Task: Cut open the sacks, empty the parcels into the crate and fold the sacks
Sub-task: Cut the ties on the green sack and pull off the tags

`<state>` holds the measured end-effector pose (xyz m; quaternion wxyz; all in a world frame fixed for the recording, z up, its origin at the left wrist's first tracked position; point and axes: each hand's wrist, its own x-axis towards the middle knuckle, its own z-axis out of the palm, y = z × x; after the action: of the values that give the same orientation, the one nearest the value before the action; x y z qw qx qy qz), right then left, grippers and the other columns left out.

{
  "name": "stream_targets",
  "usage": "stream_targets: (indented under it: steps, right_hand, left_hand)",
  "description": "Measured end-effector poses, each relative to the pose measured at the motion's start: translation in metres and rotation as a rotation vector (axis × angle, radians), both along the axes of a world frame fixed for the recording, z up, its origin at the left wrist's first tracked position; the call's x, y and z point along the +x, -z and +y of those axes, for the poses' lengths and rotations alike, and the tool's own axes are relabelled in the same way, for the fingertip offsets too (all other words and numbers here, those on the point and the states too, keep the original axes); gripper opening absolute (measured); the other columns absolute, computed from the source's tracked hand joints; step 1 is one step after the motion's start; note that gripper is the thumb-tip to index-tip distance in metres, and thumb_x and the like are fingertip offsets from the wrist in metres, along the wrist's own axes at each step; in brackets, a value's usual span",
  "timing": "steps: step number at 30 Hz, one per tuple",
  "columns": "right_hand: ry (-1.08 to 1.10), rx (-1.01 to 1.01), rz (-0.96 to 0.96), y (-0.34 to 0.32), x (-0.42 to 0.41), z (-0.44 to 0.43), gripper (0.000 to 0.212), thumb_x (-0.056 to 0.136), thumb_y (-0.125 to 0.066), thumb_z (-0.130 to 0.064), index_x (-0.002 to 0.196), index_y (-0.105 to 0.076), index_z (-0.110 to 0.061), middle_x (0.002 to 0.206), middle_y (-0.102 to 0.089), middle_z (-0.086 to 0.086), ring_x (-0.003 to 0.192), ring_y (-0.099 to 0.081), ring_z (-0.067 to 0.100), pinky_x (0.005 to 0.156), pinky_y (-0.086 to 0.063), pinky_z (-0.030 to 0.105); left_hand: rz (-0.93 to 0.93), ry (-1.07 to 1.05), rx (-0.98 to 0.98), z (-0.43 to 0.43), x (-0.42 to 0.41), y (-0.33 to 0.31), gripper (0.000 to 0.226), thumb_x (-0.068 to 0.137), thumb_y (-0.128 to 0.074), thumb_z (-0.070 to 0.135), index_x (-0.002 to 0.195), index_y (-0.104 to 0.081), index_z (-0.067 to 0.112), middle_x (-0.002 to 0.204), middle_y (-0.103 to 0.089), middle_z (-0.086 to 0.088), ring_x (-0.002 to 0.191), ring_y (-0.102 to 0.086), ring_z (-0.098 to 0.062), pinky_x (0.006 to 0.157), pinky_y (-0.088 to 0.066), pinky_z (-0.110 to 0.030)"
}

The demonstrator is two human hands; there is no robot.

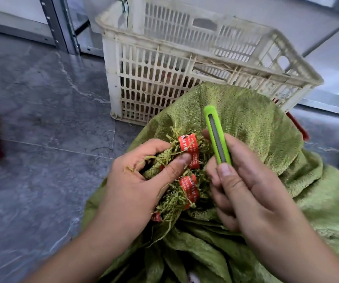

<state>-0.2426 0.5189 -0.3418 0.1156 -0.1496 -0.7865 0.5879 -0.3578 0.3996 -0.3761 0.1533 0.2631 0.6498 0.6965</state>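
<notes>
Gripping the bunched neck of the sack (246, 123) in my left hand (135, 180), fingers (176, 166) curled tight round the frayed green weave, thumb pressed right beside the red tape (188, 142) that binds it. My right hand (252, 193) is clamped on the knife (215, 135), thumb on the lower end of its green body, tip pointing up and away from me. It's close to the tape, not on it. I see no blade standing out of the tip, so I reckon it needs sliding out first.

The sack slumps on the floor (41, 99) in front of me. The crate (144, 78) stands just behind it, with parcels, I think, showing dimly through the slats.

To do this well, I'd keep the neck pulled taut with the left and lay the edge on the tape loops, not the weave. I'd cut away from that left thumb, because it sits very near the top band. A short blade is best, so it can't bite into whatever is packed below. At least two bands show, and I judge both must go before the mouth opens.

Now the writing. There's white print on the red tape, but it's crumpled and too small to read. I see no brand on the knife. A pale label shows inside the crate, and I can't read that either.
</notes>
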Motion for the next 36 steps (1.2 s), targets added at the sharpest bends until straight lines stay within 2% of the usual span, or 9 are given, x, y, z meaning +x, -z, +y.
stream_targets:
  steps: [5,11,15,19,22,27,29,32,36]
  right_hand:
    - [-0.081,-0.237,0.054,-0.001,-0.002,-0.008,0.054,0.090,-0.042,-0.017,0.140,-0.039,-0.037,0.082,-0.052,-0.013,0.057,-0.040,0.000,0.047,-0.036,0.011]
    - [-0.026,-0.396,0.263,-0.012,-0.013,-0.016,0.023,0.094,-0.045,-0.007,0.116,-0.047,-0.001,0.090,-0.064,0.016,0.054,-0.060,0.026,0.042,-0.049,0.029]
    - [0.046,-0.456,0.254,-0.008,-0.017,-0.019,0.020,0.084,-0.059,-0.005,0.095,-0.044,0.000,0.080,-0.067,0.013,0.054,-0.060,0.017,0.046,-0.048,0.021]
    - [0.037,-0.499,0.189,-0.009,-0.018,-0.024,0.020,0.083,-0.055,-0.008,0.093,-0.044,0.006,0.075,-0.064,0.023,0.056,-0.065,0.022,0.052,-0.054,0.025]
    - [0.158,-0.144,0.136,-0.012,-0.015,-0.018,0.028,0.083,-0.063,-0.032,0.099,-0.055,-0.011,0.084,-0.064,0.013,0.060,-0.062,0.017,0.048,-0.052,0.027]
    - [0.096,0.579,-0.101,-0.004,-0.022,-0.019,0.063,0.061,-0.066,-0.073,0.109,-0.054,-0.035,0.098,-0.050,-0.017,0.085,-0.054,0.003,0.069,-0.043,0.014]
    - [0.123,0.668,-0.120,0.000,-0.025,-0.022,0.068,0.059,-0.061,-0.075,0.112,-0.052,-0.034,0.101,-0.047,-0.020,0.087,-0.050,-0.003,0.073,-0.042,0.018]
    - [0.128,0.781,-0.143,0.002,-0.027,-0.024,0.074,0.064,-0.066,-0.063,0.125,-0.043,-0.029,0.109,-0.043,-0.014,0.084,-0.042,-0.003,0.078,-0.040,0.023]
    - [0.055,0.812,-0.191,0.010,-0.040,-0.033,0.078,0.063,-0.070,-0.038,0.134,-0.042,-0.019,0.111,-0.040,-0.006,0.102,-0.036,0.005,0.089,-0.028,0.017]
  left_hand:
    - [-0.043,0.026,-0.019,0.000,0.005,0.006,0.022,0.077,-0.075,0.034,0.095,-0.068,0.024,0.090,-0.072,0.003,0.085,-0.068,-0.009,0.079,-0.055,-0.033]
    - [-0.258,0.271,0.212,-0.004,0.012,-0.001,0.037,0.081,-0.063,0.024,0.118,-0.062,0.025,0.116,-0.066,-0.003,0.106,-0.062,-0.023,0.093,-0.044,-0.047]
    - [-0.411,0.390,0.303,-0.004,0.003,-0.003,0.047,0.082,-0.054,0.030,0.128,-0.060,0.020,0.107,-0.065,-0.014,0.074,-0.062,-0.023,0.073,-0.049,-0.036]
    - [-0.399,0.209,0.305,0.001,0.007,-0.006,0.023,0.085,-0.071,0.024,0.102,-0.072,0.008,0.099,-0.050,-0.018,0.048,-0.049,-0.015,0.048,-0.046,-0.026]
    - [-0.641,0.204,0.379,-0.001,0.004,-0.015,0.023,0.081,-0.070,0.028,0.092,-0.070,0.008,0.084,-0.065,-0.014,0.059,-0.063,-0.022,0.058,-0.057,-0.036]
    - [-0.969,-0.060,0.427,-0.005,-0.034,0.015,0.029,0.096,-0.051,0.035,0.074,-0.059,0.017,0.078,-0.070,0.001,0.083,-0.068,-0.014,0.083,-0.058,-0.033]
    - [-1.110,-0.156,0.546,-0.013,-0.049,0.032,0.032,0.099,-0.046,0.034,0.073,-0.052,0.017,0.069,-0.067,0.001,0.070,-0.069,-0.013,0.070,-0.060,-0.028]
    - [-0.918,-0.237,0.334,-0.031,-0.065,0.065,0.031,0.102,-0.040,0.035,0.079,-0.050,0.016,0.052,-0.049,0.004,0.037,-0.045,-0.008,0.039,-0.040,-0.016]
    - [-0.373,-0.338,-0.323,-0.059,-0.071,0.143,0.032,0.100,-0.043,0.033,0.085,-0.063,0.014,0.050,-0.049,0.002,0.044,-0.043,-0.016,0.048,-0.035,-0.025]
